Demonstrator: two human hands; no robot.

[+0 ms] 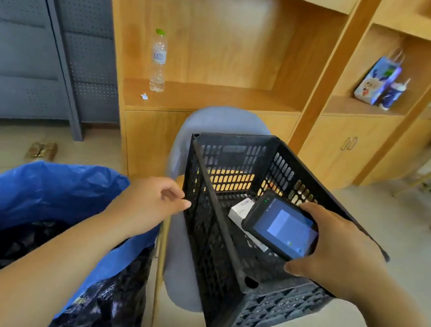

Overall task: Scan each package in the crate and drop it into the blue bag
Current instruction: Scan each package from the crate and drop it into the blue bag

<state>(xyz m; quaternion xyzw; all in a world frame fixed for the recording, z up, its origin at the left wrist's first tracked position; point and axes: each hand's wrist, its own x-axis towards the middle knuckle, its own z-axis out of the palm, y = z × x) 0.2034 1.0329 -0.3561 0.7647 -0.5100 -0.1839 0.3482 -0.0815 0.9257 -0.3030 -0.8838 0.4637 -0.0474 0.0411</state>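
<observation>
Package [241,210] in the black crate [205,245], scanner [282,225] held above it

One white, box-shaped package lay on the crate floor, just right of the picture's centre, partly hidden by the scanner; the crate sat tilted on a grey chair [214,124], filling the 4 o'clock area of the view; its perforated walls stood open at the top. The right hand [335,251], at 3 to 4 o'clock, gripped the dark handheld scanner by its edges, fingers along the far side and thumb on the near side, lit screen facing up, over the crate's inside. The left hand [150,201], near centre, held nothing; its fingers were loosely curled, the fingertips right at the crate's left rim, contact not clear. The blue bag [23,190] stood open at 8 o'clock, under the left forearm, dark material showing inside it. Behind, a wooden shelf unit [205,94] carried a clear water bottle [159,61] with a green cap at 11 o'clock; a patterned gift bag [375,80] stood on another shelf at 2 o'clock.
</observation>
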